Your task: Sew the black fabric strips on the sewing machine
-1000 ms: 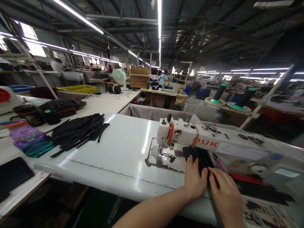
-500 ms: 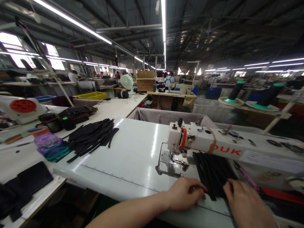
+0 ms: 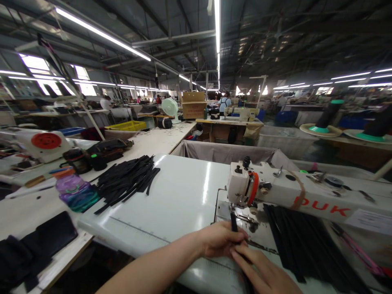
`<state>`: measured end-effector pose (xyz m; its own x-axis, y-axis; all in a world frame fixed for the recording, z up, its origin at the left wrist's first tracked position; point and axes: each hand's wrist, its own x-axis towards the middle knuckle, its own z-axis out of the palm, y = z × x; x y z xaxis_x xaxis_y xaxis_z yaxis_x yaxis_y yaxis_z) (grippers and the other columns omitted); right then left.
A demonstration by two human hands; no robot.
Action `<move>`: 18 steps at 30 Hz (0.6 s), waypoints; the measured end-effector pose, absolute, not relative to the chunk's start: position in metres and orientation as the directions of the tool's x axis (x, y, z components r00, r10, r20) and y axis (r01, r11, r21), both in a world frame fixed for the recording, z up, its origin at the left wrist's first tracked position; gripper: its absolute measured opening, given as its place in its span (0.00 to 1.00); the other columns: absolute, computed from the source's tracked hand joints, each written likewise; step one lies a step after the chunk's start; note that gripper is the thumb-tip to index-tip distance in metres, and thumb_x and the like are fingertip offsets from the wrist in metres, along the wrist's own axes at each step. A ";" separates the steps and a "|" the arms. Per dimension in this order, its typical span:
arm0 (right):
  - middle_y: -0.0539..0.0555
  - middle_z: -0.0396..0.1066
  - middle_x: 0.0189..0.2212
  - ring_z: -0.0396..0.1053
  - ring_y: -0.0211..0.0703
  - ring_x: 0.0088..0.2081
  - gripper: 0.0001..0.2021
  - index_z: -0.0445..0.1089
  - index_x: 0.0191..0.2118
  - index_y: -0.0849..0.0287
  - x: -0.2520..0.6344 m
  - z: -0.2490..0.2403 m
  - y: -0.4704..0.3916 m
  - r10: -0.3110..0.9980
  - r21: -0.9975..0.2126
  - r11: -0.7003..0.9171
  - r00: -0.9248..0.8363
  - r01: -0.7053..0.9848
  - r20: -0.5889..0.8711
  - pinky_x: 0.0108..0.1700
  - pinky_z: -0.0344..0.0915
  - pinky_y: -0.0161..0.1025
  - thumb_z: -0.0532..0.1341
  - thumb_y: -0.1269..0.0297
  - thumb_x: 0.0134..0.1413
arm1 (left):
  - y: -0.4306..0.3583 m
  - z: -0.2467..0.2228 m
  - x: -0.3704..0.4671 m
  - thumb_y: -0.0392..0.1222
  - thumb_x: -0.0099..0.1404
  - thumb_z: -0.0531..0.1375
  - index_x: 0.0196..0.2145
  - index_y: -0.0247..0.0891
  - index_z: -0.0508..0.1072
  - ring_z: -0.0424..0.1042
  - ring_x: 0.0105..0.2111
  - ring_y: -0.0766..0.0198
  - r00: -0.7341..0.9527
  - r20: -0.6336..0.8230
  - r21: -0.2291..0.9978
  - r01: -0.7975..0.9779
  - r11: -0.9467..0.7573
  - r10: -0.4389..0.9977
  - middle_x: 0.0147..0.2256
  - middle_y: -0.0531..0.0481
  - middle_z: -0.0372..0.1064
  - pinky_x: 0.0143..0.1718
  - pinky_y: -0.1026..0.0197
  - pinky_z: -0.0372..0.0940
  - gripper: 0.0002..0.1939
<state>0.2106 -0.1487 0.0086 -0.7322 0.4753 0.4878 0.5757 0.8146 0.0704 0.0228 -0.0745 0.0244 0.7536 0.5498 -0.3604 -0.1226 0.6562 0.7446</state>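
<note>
A narrow black strip (image 3: 234,222) runs from under the needle area of the white sewing machine (image 3: 272,183) toward me. My left hand (image 3: 222,239) pinches it just in front of the presser foot. Close behind, my right hand (image 3: 260,265) is closed on the same strip, its fingertips almost touching the left ones. A bundle of black strips (image 3: 312,241) lies right of the needle, beneath the machine arm. Another pile of black strips (image 3: 125,177) rests at the left of the pale machine table (image 3: 180,183).
On the left are a purple and teal bottle (image 3: 75,190), dark jars, a phone (image 3: 56,232) and dark cloth. Pink-handled snips (image 3: 357,249) lie at the right. Thread cones (image 3: 329,116) stand behind the machine. A person (image 3: 225,104) is far off.
Both hands have moved from the right-hand bundle to the needle area, and a single black strip is now between them. The view has shifted slightly.
</note>
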 end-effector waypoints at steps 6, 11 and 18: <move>0.59 0.76 0.42 0.73 0.44 0.41 0.21 0.69 0.53 0.65 0.200 -0.001 -0.107 0.384 0.256 0.799 -0.789 0.544 0.480 0.42 0.70 0.39 0.47 0.80 0.60 | -0.033 0.006 0.015 0.30 0.59 0.57 0.41 0.37 0.68 0.65 0.27 0.67 0.332 -0.016 0.941 0.323 -0.098 0.943 0.30 0.54 0.68 0.32 0.64 0.62 0.11; 0.57 0.77 0.38 0.73 0.41 0.39 0.20 0.72 0.48 0.64 0.190 -0.009 -0.109 0.406 0.214 0.765 -0.713 0.607 0.572 0.42 0.68 0.38 0.44 0.77 0.65 | -0.034 -0.002 0.010 0.37 0.63 0.60 0.43 0.39 0.72 0.67 0.47 0.56 0.437 0.222 0.578 0.661 -0.479 0.871 0.45 0.47 0.70 0.50 0.54 0.63 0.10; 0.57 0.77 0.42 0.74 0.41 0.43 0.21 0.72 0.49 0.64 0.195 -0.007 -0.104 0.444 0.190 0.753 -0.699 0.630 0.561 0.44 0.70 0.36 0.43 0.76 0.65 | -0.048 0.010 0.009 0.38 0.67 0.58 0.37 0.38 0.74 0.69 0.45 0.56 0.578 0.068 0.371 0.742 -0.558 0.813 0.42 0.48 0.74 0.48 0.54 0.63 0.05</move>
<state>0.1952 -0.1043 -0.0070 -0.6992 0.4436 0.5607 0.6302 0.7528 0.1903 0.0088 -0.0478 0.0104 0.5777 0.8134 0.0684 0.7422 -0.5582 0.3709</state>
